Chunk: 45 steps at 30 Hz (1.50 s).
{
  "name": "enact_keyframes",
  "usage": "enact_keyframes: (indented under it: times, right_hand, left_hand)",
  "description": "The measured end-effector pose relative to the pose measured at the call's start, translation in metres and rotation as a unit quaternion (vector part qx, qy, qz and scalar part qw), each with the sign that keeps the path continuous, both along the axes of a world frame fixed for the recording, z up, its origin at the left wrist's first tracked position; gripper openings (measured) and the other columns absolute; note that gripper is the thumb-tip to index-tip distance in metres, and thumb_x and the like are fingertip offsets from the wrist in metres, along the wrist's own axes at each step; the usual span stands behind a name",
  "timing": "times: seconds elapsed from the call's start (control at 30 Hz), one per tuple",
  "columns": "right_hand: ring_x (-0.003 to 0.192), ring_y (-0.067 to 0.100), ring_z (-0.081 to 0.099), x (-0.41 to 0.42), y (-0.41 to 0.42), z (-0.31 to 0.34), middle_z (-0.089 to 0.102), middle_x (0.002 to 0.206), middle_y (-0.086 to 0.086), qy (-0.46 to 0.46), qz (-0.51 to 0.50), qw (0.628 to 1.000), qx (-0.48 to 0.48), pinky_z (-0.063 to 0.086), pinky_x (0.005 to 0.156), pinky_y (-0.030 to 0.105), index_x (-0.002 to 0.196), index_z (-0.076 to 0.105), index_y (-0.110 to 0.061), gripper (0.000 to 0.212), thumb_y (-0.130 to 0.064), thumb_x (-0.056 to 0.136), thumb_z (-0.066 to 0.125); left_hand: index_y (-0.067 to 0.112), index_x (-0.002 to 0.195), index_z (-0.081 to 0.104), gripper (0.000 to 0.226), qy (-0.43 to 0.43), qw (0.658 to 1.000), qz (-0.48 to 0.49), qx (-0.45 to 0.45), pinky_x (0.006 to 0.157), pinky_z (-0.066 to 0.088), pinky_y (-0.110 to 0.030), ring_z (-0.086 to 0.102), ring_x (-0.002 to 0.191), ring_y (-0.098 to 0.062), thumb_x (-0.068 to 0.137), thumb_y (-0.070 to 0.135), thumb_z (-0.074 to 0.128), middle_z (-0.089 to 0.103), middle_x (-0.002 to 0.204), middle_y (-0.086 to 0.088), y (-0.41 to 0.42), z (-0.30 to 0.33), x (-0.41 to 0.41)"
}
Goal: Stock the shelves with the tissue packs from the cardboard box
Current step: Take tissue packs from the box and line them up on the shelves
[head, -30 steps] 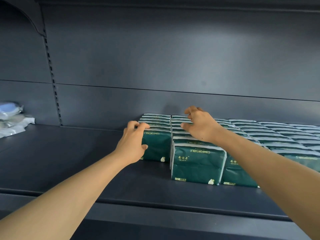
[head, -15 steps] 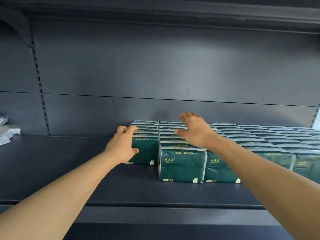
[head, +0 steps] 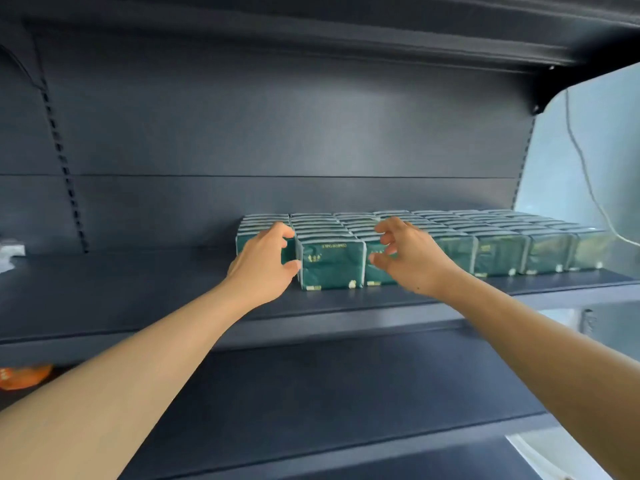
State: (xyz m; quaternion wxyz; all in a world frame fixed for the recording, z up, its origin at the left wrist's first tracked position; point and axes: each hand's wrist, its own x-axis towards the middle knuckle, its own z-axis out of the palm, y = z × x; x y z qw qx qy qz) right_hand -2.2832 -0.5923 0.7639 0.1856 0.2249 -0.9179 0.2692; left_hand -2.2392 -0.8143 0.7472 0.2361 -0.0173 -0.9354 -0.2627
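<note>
While my left hand [head: 263, 263] grips the leftmost green plastic-wrapped tissue pack [head: 242, 241] on the dark metal shelf [head: 121, 289], I see my right hand [head: 407, 256] hovering released beside the front pack [head: 332, 263].

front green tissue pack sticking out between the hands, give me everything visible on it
The front tissue pack is a dark green block in glossy plastic wrap with pale side seams, gold print on its face and small light marks at its bottom corners. It stands upright on the dark shelf, forward of the rows behind. The left hand is at its left edge, thumb against it; the right hand hovers to its right, fingers spread.
</note>
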Motion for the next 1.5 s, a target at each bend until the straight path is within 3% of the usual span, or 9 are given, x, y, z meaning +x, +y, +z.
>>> enact_keyframes:
  times: [0.23,0.47,0.73,0.93,1.27,1.5]
  right_hand:
    - [0.093,0.020,0.052,0.075,0.073,-0.058,0.057,0.114,0.006,-0.057,-0.080,0.995,0.017,0.036,0.077,0.024,0.124,0.048,-0.014,0.042,-0.027,0.086,0.062]
    - [0.097,0.028,0.058,0.128,0.169,-0.126,0.060,0.110,0.006,-0.123,-0.180,0.975,0.039,0.047,0.084,0.034,0.118,0.052,-0.015,0.039,-0.030,0.084,0.062]
    - [0.101,0.027,0.059,0.161,0.302,-0.215,0.061,0.113,0.007,-0.202,-0.250,0.947,0.025,0.039,0.075,0.025,0.117,0.054,-0.014,0.032,-0.022,0.086,0.060]
    - [0.102,0.025,0.058,0.156,0.404,-0.288,0.062,0.114,0.006,-0.270,-0.264,0.926,0.017,0.048,0.082,0.034,0.118,0.052,-0.014,0.034,-0.024,0.086,0.059]
    - [0.092,0.014,0.052,0.135,0.502,-0.437,0.059,0.110,0.000,-0.412,-0.280,0.867,0.003,0.040,0.073,0.025,0.120,0.049,-0.019,0.034,-0.031,0.089,0.056]
    - [0.108,0.019,0.052,0.092,0.520,-0.523,0.051,0.124,0.003,-0.453,-0.313,0.833,-0.044,0.047,0.090,0.035,0.128,0.044,-0.017,0.041,-0.028,0.090,0.056]
  left_hand:
    - [0.024,0.121,0.051,0.033,-0.066,0.990,-0.123,0.009,0.094,0.047,-0.043,0.059,0.101,-0.018,0.090,0.024,0.061,0.058,0.113,0.005,0.083,-0.043,0.045]
    - [0.026,0.117,0.053,0.028,-0.148,0.963,-0.225,-0.008,0.091,0.050,-0.042,0.059,0.098,-0.018,0.089,0.025,0.061,0.059,0.108,0.006,0.193,-0.095,0.059]
    - [0.021,0.113,0.056,0.025,-0.240,0.921,-0.305,-0.034,0.087,0.051,-0.033,0.060,0.096,-0.017,0.089,0.023,0.062,0.061,0.099,0.006,0.338,-0.185,0.050]
    - [0.019,0.105,0.059,0.016,-0.315,0.898,-0.307,-0.021,0.071,0.043,-0.024,0.059,0.087,-0.015,0.089,0.020,0.060,0.058,0.084,0.011,0.438,-0.267,0.034]
    - [0.026,0.106,0.055,0.015,-0.437,0.861,-0.257,-0.048,0.079,0.050,-0.031,0.058,0.088,-0.009,0.091,0.027,0.057,0.059,0.091,0.012,0.520,-0.412,0.010]
    - [0.026,0.122,0.048,0.032,-0.429,0.858,-0.271,-0.080,0.081,0.043,-0.029,0.052,0.101,-0.012,0.092,0.027,0.058,0.055,0.118,0.005,0.553,-0.499,-0.038]
